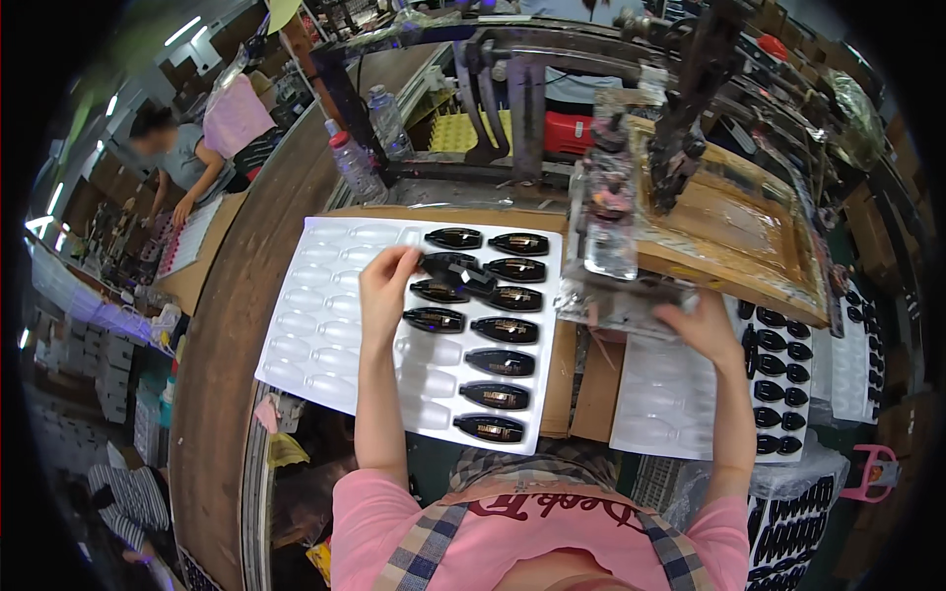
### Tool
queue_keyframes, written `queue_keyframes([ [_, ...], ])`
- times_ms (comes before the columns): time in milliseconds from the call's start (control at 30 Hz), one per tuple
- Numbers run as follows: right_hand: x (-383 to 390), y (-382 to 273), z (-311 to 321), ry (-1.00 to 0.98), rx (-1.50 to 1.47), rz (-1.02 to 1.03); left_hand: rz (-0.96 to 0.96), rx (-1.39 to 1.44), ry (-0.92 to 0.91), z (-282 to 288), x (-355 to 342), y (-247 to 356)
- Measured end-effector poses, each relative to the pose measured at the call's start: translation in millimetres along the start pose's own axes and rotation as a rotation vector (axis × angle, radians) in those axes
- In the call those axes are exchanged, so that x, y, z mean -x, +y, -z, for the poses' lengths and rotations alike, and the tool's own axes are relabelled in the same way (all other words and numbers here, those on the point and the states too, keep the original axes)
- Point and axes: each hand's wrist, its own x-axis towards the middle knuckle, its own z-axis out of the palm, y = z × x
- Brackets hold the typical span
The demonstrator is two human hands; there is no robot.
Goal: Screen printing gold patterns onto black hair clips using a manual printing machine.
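In my left hand, thumb and fingertips pinch the end of a glossy black tapered shell, tilted and slightly blurred. It is over a white moulded tray whose two right columns hold several similar black shells with small gold print. The tray's left columns show bare hollows. On the right, my right hand is at the lower edge of a wooden-framed printing screen, beside a blurred metal fixture. Its thumb points left; the other fingers are partly hidden, so its grip is unclear.
A second white tray lies under my right forearm, with black shells to its right. The press's metal frame rises ahead. Clear bottles stand at the wooden bench's far side. A co-worker sits far left.
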Motion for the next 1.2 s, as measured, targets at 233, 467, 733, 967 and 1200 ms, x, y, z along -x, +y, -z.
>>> queue_keyframes([
  [233, -10, 146, -1, 0.254, 0.12, -0.129, 0.269, -0.136, 0.118, 64, 76, -57],
  [467, -36, 215, -5, 0.118, 0.711, -0.005, 0.396, -0.439, 0.116, 62, 81, -68],
  [733, -25, 223, 8, 0.265, 0.803, 0.059, 0.068, -1.126, 0.156, 49, 81, -64],
  [967, 17, 132, 13, 0.27, 0.016, -0.279, -0.398, -0.391, 0.003, -46, 19, 4],
  [1200, 39, 43, 23, 0.301, -0.091, 0.072, -0.854, -0.539, -0.398, -161, -51, 3],
])
